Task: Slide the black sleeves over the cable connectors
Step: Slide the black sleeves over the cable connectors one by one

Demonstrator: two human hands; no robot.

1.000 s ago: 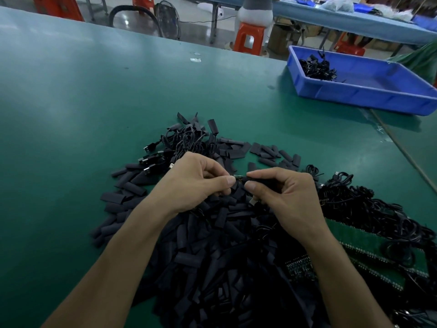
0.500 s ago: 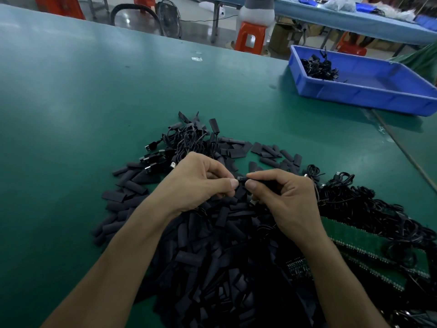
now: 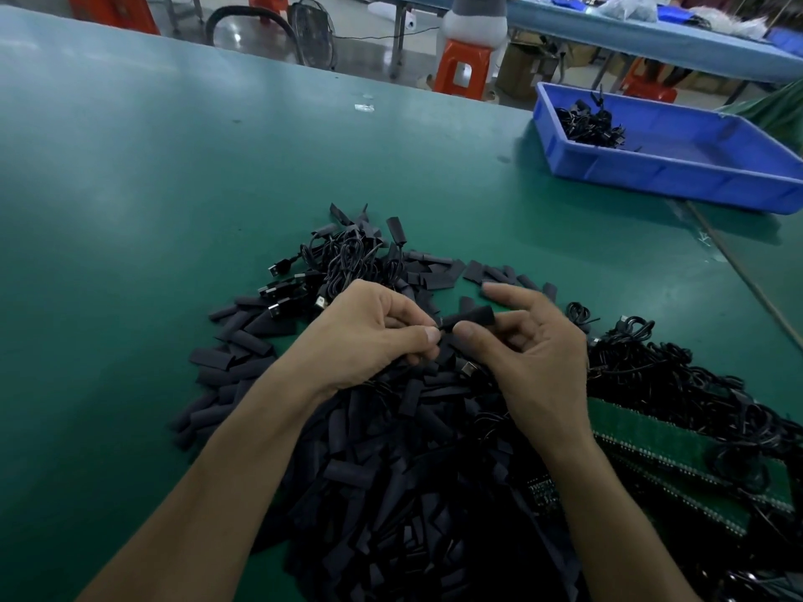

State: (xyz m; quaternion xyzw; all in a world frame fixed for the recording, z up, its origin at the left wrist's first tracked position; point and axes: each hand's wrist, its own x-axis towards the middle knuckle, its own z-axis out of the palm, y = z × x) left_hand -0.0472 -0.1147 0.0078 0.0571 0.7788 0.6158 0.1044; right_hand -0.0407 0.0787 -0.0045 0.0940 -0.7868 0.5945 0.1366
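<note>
black sleeve [image 3: 474, 317] pinched between fingertips of both hands [image 3: 369, 334] [image 3: 541, 356].

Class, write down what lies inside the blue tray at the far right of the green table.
Inside the blue tray a small tangle of black cables sits in its far left corner. The near wall hides the floor strip just behind it.

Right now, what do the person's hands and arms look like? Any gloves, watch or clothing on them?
Both are bare. The left hand and right hand wear no gloves, rings or tape; the visible thumbnails are short. No watch or band shows at either wrist. The left forearm and right forearm are uncovered to the picture's edge, with no clothing in view.
</note>
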